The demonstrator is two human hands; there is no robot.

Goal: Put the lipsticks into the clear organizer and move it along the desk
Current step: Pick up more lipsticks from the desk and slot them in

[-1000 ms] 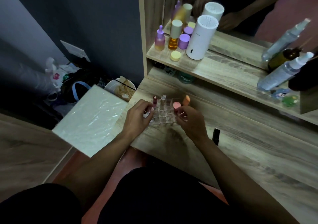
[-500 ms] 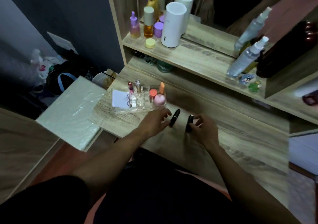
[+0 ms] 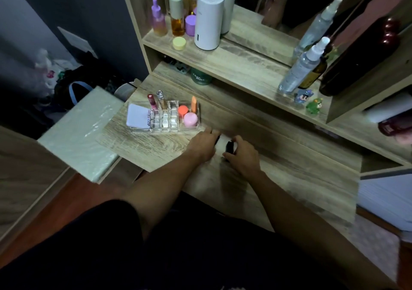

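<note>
The clear organizer (image 3: 165,122) stands on the wooden desk (image 3: 289,178) at the left, holding a lilac compact, a pink gloss, a clear tube, an orange stick and two round-capped pieces. To its right, my left hand (image 3: 204,143) closes over a black lipstick (image 3: 217,138), mostly hidden under the fingers. My right hand (image 3: 242,156) grips a second black lipstick (image 3: 229,147) that stands nearly upright on the desk. Both hands are apart from the organizer.
A shelf (image 3: 234,67) above the desk carries a white cylinder (image 3: 208,19), small bottles and jars, spray bottles (image 3: 301,67) and two figurines. A mirror stands behind. A pale plastic-wrapped board (image 3: 80,133) lies left of the desk.
Both hands left the organizer and moved right to the two black lipsticks. My fingers have now closed on them; the right one is tipped upright.
</note>
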